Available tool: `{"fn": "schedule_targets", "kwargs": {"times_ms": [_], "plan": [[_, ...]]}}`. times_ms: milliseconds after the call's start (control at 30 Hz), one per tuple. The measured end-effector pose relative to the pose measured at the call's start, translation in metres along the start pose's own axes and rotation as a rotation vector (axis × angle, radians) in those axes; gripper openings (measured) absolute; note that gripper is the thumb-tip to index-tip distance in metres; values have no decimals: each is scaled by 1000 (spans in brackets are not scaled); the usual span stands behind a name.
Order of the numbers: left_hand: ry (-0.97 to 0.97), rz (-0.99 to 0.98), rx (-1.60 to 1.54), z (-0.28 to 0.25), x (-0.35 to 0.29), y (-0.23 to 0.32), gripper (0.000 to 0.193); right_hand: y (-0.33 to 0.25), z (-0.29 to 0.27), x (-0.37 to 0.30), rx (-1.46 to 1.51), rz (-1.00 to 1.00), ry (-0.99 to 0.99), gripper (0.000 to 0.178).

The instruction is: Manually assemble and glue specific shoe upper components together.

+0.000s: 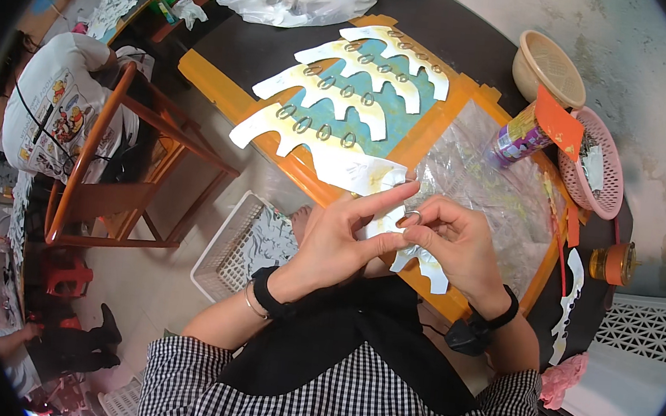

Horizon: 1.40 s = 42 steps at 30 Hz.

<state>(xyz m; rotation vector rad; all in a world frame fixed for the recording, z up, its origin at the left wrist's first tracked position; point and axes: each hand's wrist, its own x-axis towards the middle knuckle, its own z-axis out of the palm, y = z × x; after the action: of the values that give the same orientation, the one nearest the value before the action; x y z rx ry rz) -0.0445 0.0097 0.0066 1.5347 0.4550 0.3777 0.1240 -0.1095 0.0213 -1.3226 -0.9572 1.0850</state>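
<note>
My left hand (334, 236) grips a white scalloped cut-out piece (426, 270) under its thumb, its index finger stretched along the top. Against that piece my right hand (462, 244) pinches a small metal ring (410, 215) between thumb and fingertips. Beyond my hands, several similar white strips (337, 163) lie fanned out in rows. They bear yellow smears and dark oval rings (324, 132). Beneath them is a teal board (392, 137) with orange-brown borders. The far end of the nearest strip reaches close to my left fingertips, and part of the held piece is hidden by my hands.
A purple can (509, 141) with an orange flap stands right, beside a beige basket (535, 63) and a pink basket (615, 175). A small amber jar (608, 263) is near the right edge. A white crate (220, 253) and wooden chair (80, 212) with a seated person are left.
</note>
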Motion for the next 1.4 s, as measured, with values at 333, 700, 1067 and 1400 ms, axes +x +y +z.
{"fn": "schedule_targets", "kwargs": {"times_ms": [333, 700, 1067, 1400], "plan": [[188, 114, -733, -1, -3, -2, 116, -1, 0, 0, -196, -136, 149, 8], [143, -111, -765, 14, 7, -3, 71, -3, 8, -2, -451, -328, 127, 13], [-65, -250, -745, 8, 2, -4, 51, -1, -7, 4, -919, -753, 11, 22], [-28, -344, -1014, 6, 6, -14, 35, 19, -17, 11, -332, -270, -84, 16]]}}
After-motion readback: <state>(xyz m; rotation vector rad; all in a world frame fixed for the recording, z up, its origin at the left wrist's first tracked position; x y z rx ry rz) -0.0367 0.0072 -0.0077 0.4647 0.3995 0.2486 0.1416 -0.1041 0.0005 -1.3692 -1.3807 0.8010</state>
